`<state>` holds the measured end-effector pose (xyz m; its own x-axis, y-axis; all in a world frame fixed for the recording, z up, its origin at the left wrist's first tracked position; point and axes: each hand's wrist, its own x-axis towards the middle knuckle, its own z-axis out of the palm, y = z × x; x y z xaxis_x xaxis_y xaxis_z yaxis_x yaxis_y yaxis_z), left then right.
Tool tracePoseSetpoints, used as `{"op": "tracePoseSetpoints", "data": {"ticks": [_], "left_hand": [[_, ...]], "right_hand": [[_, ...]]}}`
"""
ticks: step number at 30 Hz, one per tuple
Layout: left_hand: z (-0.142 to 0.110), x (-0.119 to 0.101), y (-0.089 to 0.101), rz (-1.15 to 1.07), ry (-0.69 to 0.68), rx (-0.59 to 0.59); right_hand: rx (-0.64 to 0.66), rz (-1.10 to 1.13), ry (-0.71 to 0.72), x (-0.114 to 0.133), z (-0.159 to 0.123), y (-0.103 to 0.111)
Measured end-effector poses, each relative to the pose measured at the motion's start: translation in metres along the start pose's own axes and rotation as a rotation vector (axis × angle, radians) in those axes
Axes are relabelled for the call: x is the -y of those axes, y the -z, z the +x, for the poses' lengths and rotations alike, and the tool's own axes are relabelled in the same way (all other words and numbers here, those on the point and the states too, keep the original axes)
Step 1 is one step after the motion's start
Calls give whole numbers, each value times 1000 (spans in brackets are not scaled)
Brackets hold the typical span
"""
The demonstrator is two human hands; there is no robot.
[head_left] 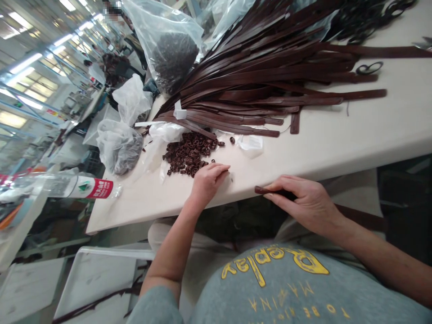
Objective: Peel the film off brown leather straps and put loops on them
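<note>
My left hand [207,180] rests on the pale table [337,139] with its fingers curled together, right beside a heap of small dark brown leather loops [189,155]; whether a loop is between the fingers is hidden. My right hand [303,200] is at the table's near edge, fingers pinched on the end of a dark brown leather strap [261,190] that runs back under the hand. Farther back a big fanned pile of the same brown straps [270,76] covers the table.
Clear plastic bags [172,49] of dark small parts stand at the back left, more bags [118,144] hang off the left edge. A plastic bottle with a red label [81,186] lies at the left. Black rings [367,68] lie at the back right. A white tray [94,279] sits below.
</note>
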<state>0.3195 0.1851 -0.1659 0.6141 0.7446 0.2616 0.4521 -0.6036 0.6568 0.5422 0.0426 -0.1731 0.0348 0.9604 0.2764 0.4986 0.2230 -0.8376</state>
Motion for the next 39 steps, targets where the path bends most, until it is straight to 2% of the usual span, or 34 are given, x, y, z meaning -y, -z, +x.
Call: {"op": "tracePoseSetpoints", "data": {"ticks": [3,5,7,10,13,17,19,22,25,29,34,39], "left_hand": [[-15,-18,-15,-599,348,-125],[-24,-30,-28,-922,524,-176],[-31,-40,-40,-1095,622,-217],[-36,-48,-51,-1213,693,-267],[-41,-50,-52,-1266,708,-274],[-54,-50,-46,-1225,640,-137],[-60,-51,-45,-1159,590,-105],[-68,-50,-45,-1035,520,-113],[-77,-48,-45,-995,511,-130],[-92,-46,-44,-1011,557,-177],[-104,-47,-39,-993,559,-202],[-107,-49,-36,-997,603,-189]], "right_hand": [[-25,-11,38,10,12,2],[-46,-24,70,16,19,0],[-62,-49,102,20,25,-5],[-46,-105,139,20,26,-14],[-13,-150,159,19,21,-19],[29,-89,146,20,15,-21],[53,-10,125,22,13,-22],[53,75,67,25,12,-25],[149,103,17,26,8,-26],[332,-81,51,23,0,-23],[445,-418,192,18,-10,-26],[503,-413,247,20,-10,-32]]}}
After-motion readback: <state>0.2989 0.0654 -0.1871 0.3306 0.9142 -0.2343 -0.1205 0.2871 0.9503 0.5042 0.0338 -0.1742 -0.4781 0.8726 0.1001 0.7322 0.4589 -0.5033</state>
